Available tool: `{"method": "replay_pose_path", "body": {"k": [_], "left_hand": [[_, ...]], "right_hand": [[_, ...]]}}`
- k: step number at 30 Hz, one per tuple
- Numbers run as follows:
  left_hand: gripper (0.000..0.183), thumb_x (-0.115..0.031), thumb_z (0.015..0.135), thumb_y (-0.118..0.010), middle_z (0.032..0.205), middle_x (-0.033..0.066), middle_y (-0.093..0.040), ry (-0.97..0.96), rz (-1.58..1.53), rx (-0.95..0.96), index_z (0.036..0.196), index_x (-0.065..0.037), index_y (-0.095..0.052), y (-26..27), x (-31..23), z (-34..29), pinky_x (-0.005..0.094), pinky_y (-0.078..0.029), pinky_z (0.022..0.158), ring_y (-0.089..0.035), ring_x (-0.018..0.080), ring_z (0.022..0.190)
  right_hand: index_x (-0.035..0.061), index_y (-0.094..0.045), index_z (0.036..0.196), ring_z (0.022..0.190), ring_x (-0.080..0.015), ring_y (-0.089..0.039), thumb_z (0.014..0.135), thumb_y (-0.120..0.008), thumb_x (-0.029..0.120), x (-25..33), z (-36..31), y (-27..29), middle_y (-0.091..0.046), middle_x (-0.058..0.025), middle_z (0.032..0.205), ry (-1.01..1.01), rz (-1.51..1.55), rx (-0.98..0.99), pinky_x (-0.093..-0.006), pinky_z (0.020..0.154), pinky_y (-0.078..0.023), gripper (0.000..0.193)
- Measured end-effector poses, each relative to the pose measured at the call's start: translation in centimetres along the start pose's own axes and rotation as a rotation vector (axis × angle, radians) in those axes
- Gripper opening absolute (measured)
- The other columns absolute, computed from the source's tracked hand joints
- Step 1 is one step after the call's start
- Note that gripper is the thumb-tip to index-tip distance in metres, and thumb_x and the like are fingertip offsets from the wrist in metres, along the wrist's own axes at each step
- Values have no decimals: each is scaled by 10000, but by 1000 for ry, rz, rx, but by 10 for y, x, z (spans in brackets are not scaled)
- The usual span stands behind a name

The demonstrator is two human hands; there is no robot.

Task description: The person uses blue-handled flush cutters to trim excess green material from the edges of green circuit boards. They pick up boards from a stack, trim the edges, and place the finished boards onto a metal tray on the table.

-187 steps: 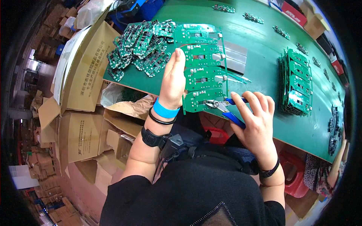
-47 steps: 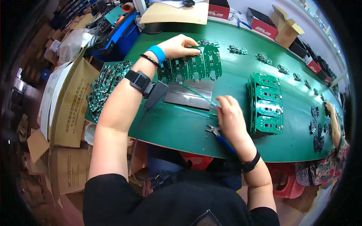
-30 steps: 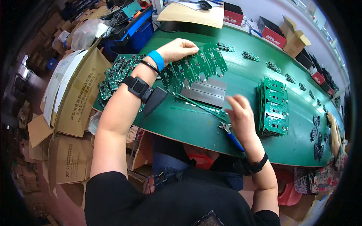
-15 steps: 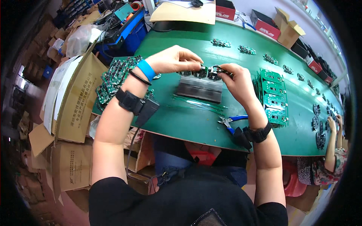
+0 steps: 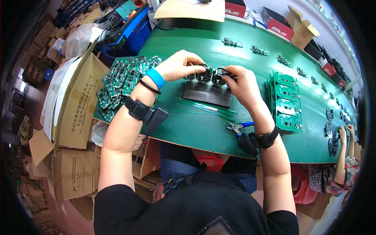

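Note:
Between my two hands is a row of green circuit boards (image 5: pixel 204 75) with black parts on them. My left hand (image 5: pixel 182 65) pinches the left end with thumb and fingers. At the other end, my right hand (image 5: pixel 243 83) grips the boards in the same way. Just below them a dark rectangular block (image 5: pixel 207 94) lies on the table; whether the boards touch it I cannot tell. Thin green board strips (image 5: pixel 209 109) lie in front of the block. Near my right wrist rest blue-handled side cutters (image 5: pixel 237 127), partly hidden by the wrist device.
A heap of populated circuit boards (image 5: pixel 125 82) lies left of my left arm. Stacked green board panels (image 5: pixel 286 103) stand to the right. Several single boards (image 5: pixel 260 50) form a line along the far side. At far right, another person's hands (image 5: pixel 343 134) work over dark pieces.
The boards between my hands have tipped so that more of their faces shows. Both hands stay at the two ends, with the left fingers slightly shifted.

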State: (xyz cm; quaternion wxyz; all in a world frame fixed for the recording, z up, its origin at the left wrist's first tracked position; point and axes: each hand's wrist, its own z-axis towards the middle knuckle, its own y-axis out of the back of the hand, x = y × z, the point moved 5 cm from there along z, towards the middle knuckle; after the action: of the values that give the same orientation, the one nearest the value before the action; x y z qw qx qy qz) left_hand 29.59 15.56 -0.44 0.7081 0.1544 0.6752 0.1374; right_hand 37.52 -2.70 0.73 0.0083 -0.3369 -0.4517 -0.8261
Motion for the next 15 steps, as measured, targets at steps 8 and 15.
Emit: {"method": "replay_pose_path", "body": {"k": [8,15], "left_hand": [[326,-250,804,-758,746,-4,-593,-65,236,-161,1059,-60,-683,14,12,34,236,-439,624,-507,65,683],[417,-371,783,-760,902,65,-707,143,328,30,1002,-19,-715,28,64,84,268,-487,763,-598,111,794]], "right_hand": [[41,-695,923,884,-314,-610,811,-691,276,-33,29,-13,-630,-136,902,-27,-116,-195,-401,777,-486,261],[66,-726,860,826,-332,-670,788,-680,354,-69,58,-35,-693,-168,850,-311,-248,27,-412,770,-525,301]]}}
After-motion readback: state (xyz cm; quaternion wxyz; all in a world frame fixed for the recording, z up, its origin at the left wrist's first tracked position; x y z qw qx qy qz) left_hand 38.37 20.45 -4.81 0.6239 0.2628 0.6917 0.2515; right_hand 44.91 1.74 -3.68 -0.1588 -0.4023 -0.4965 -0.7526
